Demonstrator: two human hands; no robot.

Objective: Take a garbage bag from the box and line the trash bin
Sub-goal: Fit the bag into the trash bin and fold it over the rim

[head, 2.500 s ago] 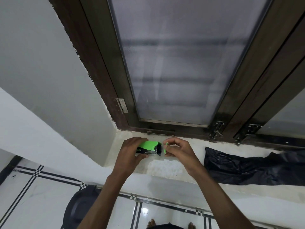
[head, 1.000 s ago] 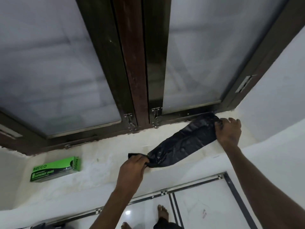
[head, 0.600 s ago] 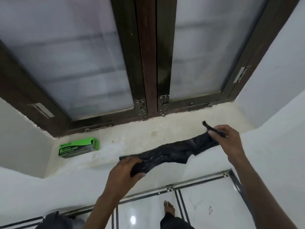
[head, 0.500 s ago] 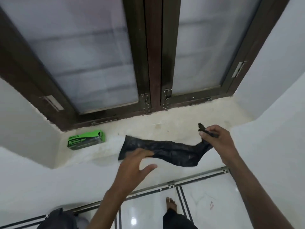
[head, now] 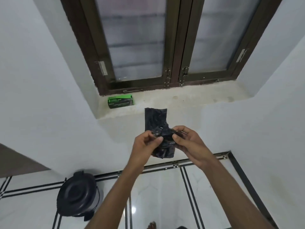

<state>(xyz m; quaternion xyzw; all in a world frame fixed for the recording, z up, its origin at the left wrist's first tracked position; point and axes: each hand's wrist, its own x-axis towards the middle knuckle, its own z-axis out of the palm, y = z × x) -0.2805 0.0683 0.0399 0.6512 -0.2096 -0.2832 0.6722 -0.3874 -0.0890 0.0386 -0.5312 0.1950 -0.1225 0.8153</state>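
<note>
A folded black garbage bag is held in the air in front of the wall below the window sill. My left hand pinches its crumpled edge between thumb and fingers, and my right hand pinches the same edge close beside it. One end of the bag sticks up, the other hangs below my hands. The green garbage bag box lies on the left end of the sill. The black trash bin stands on the floor at the lower left with its lid down.
The cream window sill runs under a dark-framed window. White walls flank the recess. The glossy white tiled floor has black border lines. A bare foot shows at the bottom edge.
The bag has come off the sill. Both hands have drawn together in front of me and now pinch one edge. The view has pulled back and down, bringing the bin into sight.
</note>
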